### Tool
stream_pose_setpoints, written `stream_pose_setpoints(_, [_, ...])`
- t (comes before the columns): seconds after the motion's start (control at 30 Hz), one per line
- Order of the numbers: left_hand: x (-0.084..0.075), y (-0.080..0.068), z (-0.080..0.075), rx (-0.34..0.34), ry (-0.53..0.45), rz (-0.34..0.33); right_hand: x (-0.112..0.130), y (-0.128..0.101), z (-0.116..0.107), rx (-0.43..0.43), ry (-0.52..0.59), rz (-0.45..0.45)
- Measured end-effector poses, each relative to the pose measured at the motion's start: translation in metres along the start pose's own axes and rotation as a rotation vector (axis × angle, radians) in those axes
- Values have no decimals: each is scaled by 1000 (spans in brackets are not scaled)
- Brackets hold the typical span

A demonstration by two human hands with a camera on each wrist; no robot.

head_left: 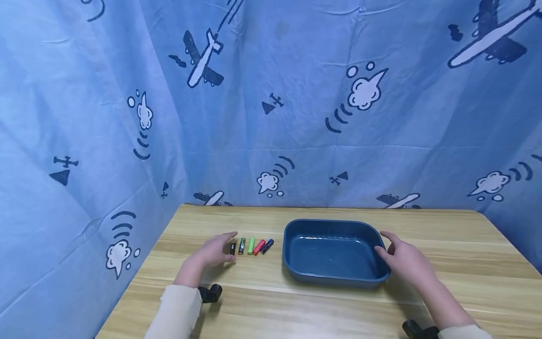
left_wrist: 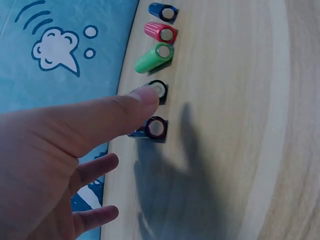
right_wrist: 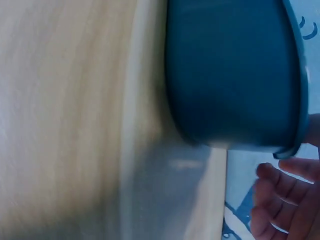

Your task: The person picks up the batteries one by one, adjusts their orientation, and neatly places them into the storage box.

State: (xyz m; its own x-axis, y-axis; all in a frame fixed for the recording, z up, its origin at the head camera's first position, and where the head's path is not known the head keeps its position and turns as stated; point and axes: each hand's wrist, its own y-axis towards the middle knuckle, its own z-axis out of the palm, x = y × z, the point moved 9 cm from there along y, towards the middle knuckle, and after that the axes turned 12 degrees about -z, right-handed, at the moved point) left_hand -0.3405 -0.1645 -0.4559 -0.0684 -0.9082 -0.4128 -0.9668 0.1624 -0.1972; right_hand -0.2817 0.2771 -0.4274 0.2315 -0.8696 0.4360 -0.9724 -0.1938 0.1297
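Five small batteries lie in a short row on the wooden table [head_left: 322, 301], between the left hand [head_left: 213, 252] and the blue tray [head_left: 292, 263]. From the person's left to right they are a black battery [head_left: 232, 248], a dark green battery [head_left: 242, 246], a light green battery [head_left: 251, 246], a red battery [head_left: 259, 246] and a dark blue battery [head_left: 267, 246]. Their long axes run mostly away from the person, leaning a little to the right toward the far end, so they lie nearly parallel, side by side. The left hand is the nearer one: its fingers are relaxed and spread, holding nothing, and the black battery lies just beyond its fingertips. In the left wrist view the thumb [left_wrist: 135, 102] reaches forward over the near ends of the two darkest batteries, and I cannot tell if it touches them. The right hand [head_left: 404, 259] is at the right side of the tray, well apart from the batteries; its fingers are loosely open beside the rim, very near or touching it, and they grip nothing. The tray looks to have nothing inside. A blue cloth with airplanes [head_left: 271, 94] hangs behind the table.
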Motion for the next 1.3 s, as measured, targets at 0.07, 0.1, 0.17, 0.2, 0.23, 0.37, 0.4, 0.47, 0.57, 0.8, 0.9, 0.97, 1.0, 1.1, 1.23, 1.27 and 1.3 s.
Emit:
stream_pose_setpoints(0.07, [1,1,0,0,-4,1,-2,-1,3,4,28,31])
stream_pose_setpoints(0.1, [1,1,1,0,-1,1,-3,-1,4,2,34,44])
stream_pose_setpoints(0.17, [2,2,2,-1,1,5,-3,-2,7,-10,43,60])
stream_pose_setpoints(0.2, [2,2,4,-4,4,7,-3,-3,8,-19,47,66])
stream_pose_setpoints(0.23, [2,3,5,-9,9,9,-3,-4,9,-27,48,74])
stream_pose_setpoints(0.37, [5,5,7,-34,19,7,-3,-6,11,-39,58,105])
stream_pose_setpoints(0.4, [5,6,7,-39,23,6,-4,-7,12,-40,58,113])
stream_pose_setpoints(0.47, [7,7,8,-44,27,-1,-5,-7,13,-40,61,126])
stream_pose_setpoints(0.57, [10,7,10,-49,32,-13,-5,-7,15,-50,61,128])
stream_pose_setpoints(0.8, [10,9,7,-70,34,-7,-4,-7,14,-73,67,143])
stream_pose_setpoints(0.9, [9,9,5,-84,42,-4,-3,-5,11,-84,68,128])
stream_pose_setpoints(0.97, [8,8,4,-90,48,0,-2,-4,9,-95,69,107])
stream_pose_setpoints(1.0, [7,7,3,-94,47,8,-1,-4,9,-101,71,92])
stream_pose_setpoints(1.1, [5,6,1,-108,37,23,-1,-4,10,-126,108,53])
stream_pose_setpoints(1.23, [4,5,-3,-147,21,36,-7,-4,16,-193,274,35])
stream_pose_setpoints(1.27, [3,5,-5,-158,20,42,-9,-4,18,-211,328,38])
stream_pose_setpoints(1.3, [2,5,-6,-164,21,45,-12,-5,20,-225,378,43])
